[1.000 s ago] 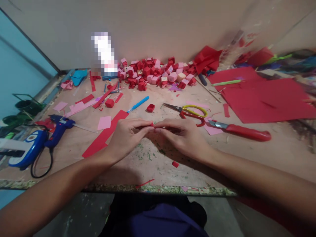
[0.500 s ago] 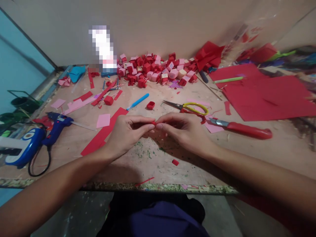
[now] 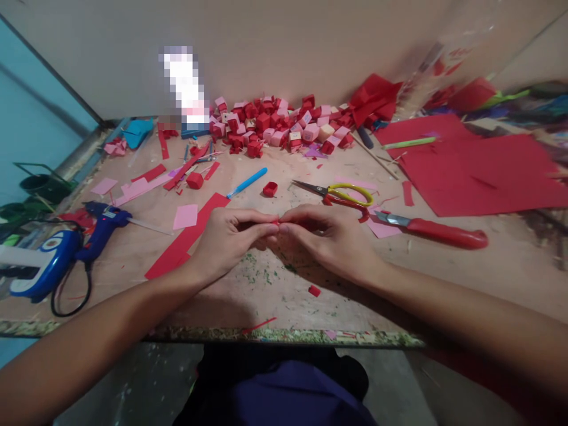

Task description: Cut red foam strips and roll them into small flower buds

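Note:
My left hand (image 3: 231, 238) and my right hand (image 3: 331, 238) meet fingertip to fingertip above the middle of the table. Both are closed in a pinch on one small piece of red paper (image 3: 277, 223), mostly hidden by the fingers. Just beyond them sits a small open red paper box (image 3: 270, 189). Scissors (image 3: 341, 194) with yellow and red handles lie past my right hand, blades pointing left. A red paper strip (image 3: 177, 247) runs partly behind my left hand. Below the hands lies a tiny red paper scrap (image 3: 315, 290).
At the back is a heap of red and pink paper cubes (image 3: 275, 127). A red-handled knife (image 3: 448, 232) and red sheets (image 3: 483, 171) lie right. On the left are a blue glue gun (image 3: 104, 228), a pink square (image 3: 185, 216) and a blue pen (image 3: 247, 182).
Both hands stay in place, pinching the red paper. The fingertips have shifted slightly, and less of the red piece shows between them.

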`<state>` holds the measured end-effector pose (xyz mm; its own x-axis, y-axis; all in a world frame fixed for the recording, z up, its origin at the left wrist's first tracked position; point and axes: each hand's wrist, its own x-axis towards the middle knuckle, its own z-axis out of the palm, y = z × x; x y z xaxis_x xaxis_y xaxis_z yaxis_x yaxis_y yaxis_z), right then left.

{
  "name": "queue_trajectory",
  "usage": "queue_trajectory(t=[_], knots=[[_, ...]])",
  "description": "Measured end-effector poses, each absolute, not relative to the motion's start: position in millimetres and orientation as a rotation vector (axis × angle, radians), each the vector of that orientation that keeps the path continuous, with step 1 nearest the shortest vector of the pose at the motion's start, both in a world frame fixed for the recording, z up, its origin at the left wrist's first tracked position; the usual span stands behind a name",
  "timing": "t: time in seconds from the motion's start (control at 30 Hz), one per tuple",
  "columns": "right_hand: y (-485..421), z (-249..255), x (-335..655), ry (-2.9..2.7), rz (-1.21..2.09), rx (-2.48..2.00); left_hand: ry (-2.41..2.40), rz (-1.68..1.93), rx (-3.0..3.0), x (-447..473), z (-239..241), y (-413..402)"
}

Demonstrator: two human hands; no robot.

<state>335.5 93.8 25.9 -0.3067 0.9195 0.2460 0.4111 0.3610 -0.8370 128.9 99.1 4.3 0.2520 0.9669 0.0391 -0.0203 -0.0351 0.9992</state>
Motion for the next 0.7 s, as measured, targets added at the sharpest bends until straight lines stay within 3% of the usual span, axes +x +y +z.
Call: queue_trajectory(t=[0.7], knots=[[92.6, 32.7, 337.4, -1.933, 0.939, -1.14, 0.969, 0.97, 1.317, 123.4, 3.1, 101.4]])
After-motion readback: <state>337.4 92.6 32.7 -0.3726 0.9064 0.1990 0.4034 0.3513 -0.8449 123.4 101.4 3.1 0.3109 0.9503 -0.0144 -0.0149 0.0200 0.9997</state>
